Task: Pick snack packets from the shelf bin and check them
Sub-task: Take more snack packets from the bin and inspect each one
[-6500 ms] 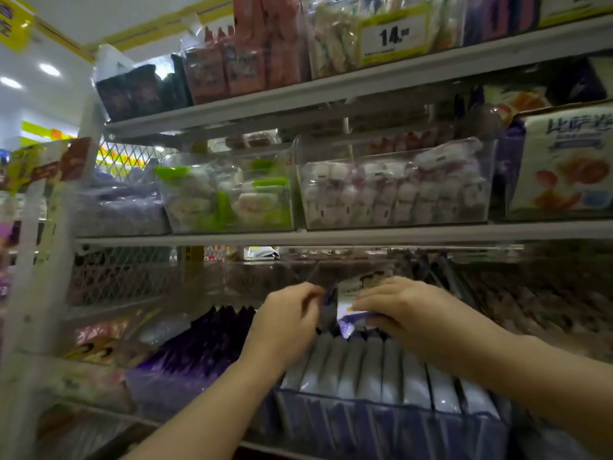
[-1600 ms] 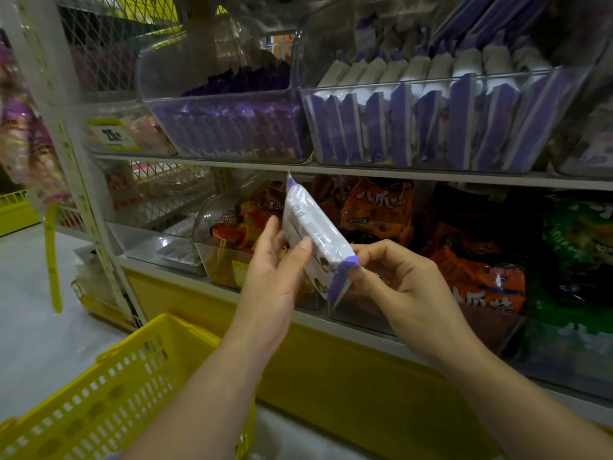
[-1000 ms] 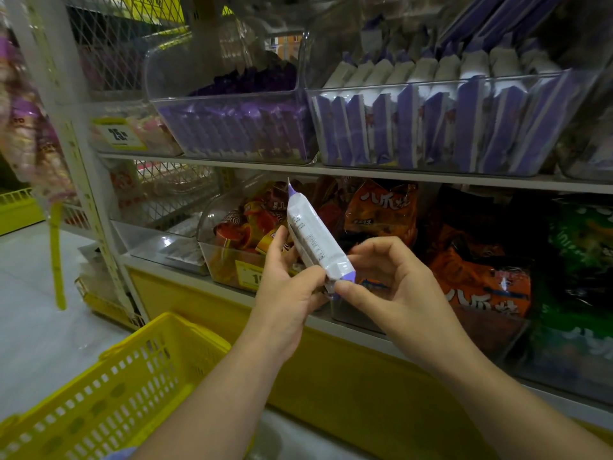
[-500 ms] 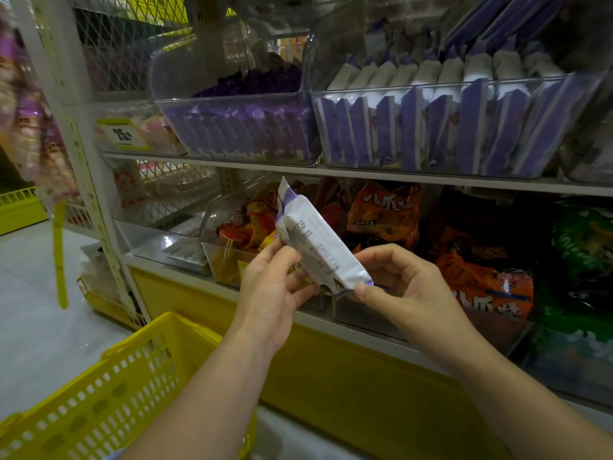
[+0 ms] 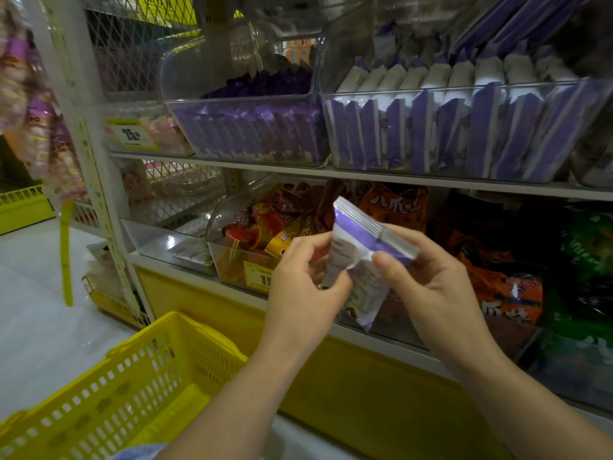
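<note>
Snack packet: mid-air before the lower shelf, below its shelf bin.
Change: turned since 0.5 s ago, purple seal now uppermost, print facing; checking likely underway.
Left grip: pinches the packet's left edge.
Right grip: pinches its top seal.
Room: yellow basket open below-left; shelf edge near behind.

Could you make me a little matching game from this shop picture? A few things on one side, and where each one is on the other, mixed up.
Things:
1 packet
2 basket
3 bin
4 orange bags

Places:
A on the upper shelf
B pinched between left hand and right hand
C on the lower shelf, behind the hands
D bottom left, in front of the shelving

Pairs: 1-B, 2-D, 3-A, 4-C
</note>
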Motion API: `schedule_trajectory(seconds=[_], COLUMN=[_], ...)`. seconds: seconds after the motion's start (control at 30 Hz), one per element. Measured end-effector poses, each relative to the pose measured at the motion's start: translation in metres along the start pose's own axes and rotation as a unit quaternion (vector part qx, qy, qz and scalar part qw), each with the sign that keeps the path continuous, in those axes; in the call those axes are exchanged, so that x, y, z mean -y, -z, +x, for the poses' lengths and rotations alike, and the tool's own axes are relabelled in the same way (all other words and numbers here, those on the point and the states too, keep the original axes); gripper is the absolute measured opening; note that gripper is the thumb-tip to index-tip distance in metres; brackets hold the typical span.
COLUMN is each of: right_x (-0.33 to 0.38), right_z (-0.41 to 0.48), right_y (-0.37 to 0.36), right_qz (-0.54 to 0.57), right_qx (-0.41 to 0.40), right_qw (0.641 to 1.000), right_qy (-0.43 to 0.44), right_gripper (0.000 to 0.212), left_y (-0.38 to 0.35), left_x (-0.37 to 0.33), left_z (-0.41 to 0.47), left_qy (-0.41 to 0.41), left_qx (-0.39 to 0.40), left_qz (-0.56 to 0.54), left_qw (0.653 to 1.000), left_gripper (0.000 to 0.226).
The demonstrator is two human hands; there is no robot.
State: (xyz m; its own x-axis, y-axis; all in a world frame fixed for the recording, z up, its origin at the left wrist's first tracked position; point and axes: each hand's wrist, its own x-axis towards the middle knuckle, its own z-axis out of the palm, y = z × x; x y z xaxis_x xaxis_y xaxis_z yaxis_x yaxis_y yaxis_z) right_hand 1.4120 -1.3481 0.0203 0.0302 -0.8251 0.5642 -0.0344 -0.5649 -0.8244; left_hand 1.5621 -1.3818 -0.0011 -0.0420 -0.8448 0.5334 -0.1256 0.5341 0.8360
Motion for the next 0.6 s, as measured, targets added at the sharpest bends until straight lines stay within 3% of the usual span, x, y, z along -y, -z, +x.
schedule_trajectory(seconds=[0.13, 0.27, 0.4, 0.6], right_x=[-0.002, -0.008, -0.002, 0.019], right_z=[0.004, 0.009, 0.012, 0.015], right_y=[0.004, 0.010, 0.012, 0.020], right_qz=[0.021, 0.147, 0.263, 0.366], right_qx=[-0.050, -0.089, -0.105, -0.163], right_qw=[0.998, 0.979, 0.947, 0.904], right_qy=[-0.031, -0.114, -0.149, -0.150], right_gripper=[0.023, 0.028, 0.032, 0.027], left_y=[-0.001, 0.003, 0.010, 0.019], left_x=[-0.001, -0.001, -0.010, -0.029], left_z=[-0.001, 0.000, 0.002, 0.000], left_qy=[-0.071, -0.071, 0.009, 0.041], left_qx=[0.004, 0.055, 0.079, 0.065], left_qz=[0.101, 0.142, 0.057, -0.095], left_qw=[0.992, 0.986, 0.995, 0.992], left_gripper=[0.048, 0.062, 0.071, 0.057])
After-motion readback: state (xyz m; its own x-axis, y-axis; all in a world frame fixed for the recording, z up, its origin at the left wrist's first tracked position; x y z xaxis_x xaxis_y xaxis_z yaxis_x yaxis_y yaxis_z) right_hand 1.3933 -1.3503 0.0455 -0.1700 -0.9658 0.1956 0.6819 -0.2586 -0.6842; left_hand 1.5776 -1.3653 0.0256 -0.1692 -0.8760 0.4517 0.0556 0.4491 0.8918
